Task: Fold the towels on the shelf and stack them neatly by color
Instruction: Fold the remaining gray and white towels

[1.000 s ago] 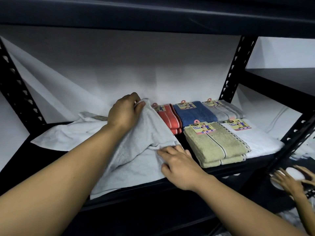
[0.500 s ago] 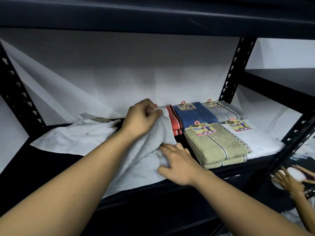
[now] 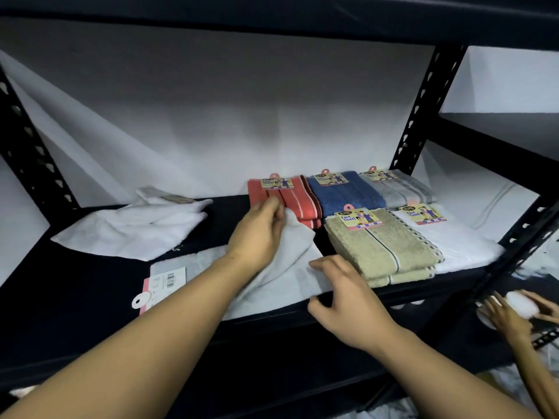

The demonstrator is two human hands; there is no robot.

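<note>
Mid-fold: the left hand pinches a corner of the pale grey terry towel; the right hand, fingers loosely spread, pins its edge. Next, flatten the fold squarely.

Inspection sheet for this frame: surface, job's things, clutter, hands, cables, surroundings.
Surface: dark shelf of a black metal rack, white backing behind.
Job's things: pale grey towel half folded at the front edge, its tag lying at its left end; loose white towel unfolded at the left; folded red towel, blue towel and grey towel in the back row; folded beige towel and white towel in front.
Clutter: nothing seen.
Hands: left hand grips a fold of the pale grey towel; right hand rests on its front edge, fingers loosely bent.
Cables: nothing seen.
Surroundings: another person's hands hold something white at the lower right.
</note>
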